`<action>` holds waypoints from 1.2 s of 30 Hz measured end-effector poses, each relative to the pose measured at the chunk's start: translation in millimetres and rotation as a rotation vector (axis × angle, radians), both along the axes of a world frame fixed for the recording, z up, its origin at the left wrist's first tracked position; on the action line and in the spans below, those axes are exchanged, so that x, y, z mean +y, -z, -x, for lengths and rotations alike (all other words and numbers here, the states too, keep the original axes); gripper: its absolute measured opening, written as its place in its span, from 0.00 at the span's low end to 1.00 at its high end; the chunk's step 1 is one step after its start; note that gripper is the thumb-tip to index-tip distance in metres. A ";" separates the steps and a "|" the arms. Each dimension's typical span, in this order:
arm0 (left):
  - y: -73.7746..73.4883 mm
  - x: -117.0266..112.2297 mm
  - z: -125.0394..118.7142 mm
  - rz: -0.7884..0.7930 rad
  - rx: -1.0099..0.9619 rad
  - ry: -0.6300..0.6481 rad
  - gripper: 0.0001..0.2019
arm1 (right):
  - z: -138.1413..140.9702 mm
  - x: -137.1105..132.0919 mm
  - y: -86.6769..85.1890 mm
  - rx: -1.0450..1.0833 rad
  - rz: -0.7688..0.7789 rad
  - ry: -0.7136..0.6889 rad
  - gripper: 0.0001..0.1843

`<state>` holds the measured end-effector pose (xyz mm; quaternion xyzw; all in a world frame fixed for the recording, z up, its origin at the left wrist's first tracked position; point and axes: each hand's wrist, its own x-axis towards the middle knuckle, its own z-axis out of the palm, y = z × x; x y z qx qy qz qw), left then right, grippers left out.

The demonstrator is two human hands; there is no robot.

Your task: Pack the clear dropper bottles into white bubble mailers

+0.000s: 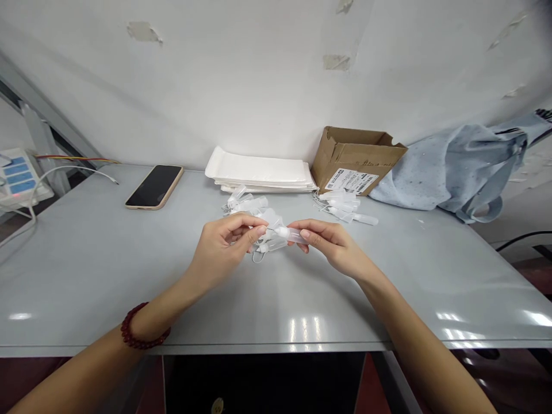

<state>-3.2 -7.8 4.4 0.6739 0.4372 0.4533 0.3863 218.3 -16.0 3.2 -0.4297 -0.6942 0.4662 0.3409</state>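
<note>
Above the middle of the table, my right hand [323, 238] holds a small translucent plastic squeeze bottle [295, 234] between thumb and fingers, its white cap end facing left. My left hand [233, 238] is closed in a pinch at the thin dark tip coming out of that cap end. The fingers partly hide what they grip. Behind and below the hands lies a loose pile of similar small bottles [248, 204], some with thin cords or loops. A second group of such bottles [345, 204] lies farther right, in front of the cardboard box.
A stack of white padded envelopes [261, 169] lies against the wall beside an open cardboard box [356, 161] with a label. At the right sits a light blue fabric bag [444, 167]. A phone [155, 187] lies at the left, near a power strip [19, 175] with a white cable.
</note>
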 end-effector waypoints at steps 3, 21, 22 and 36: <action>3.0 -0.7 0.2 -0.075 0.021 -0.014 0.04 | 1.7 -0.9 0.0 0.014 0.015 0.003 0.15; 9.1 -2.7 -2.7 -0.207 0.044 -0.001 0.04 | 12.1 -6.0 4.0 0.083 0.070 0.009 0.16; 9.3 -2.3 -2.7 -0.223 0.052 0.000 0.04 | 12.4 -6.0 4.3 0.085 0.071 0.009 0.16; -4.3 -2.4 0.0 0.027 0.020 0.028 0.06 | 13.6 -5.0 1.3 0.030 -0.008 0.118 0.14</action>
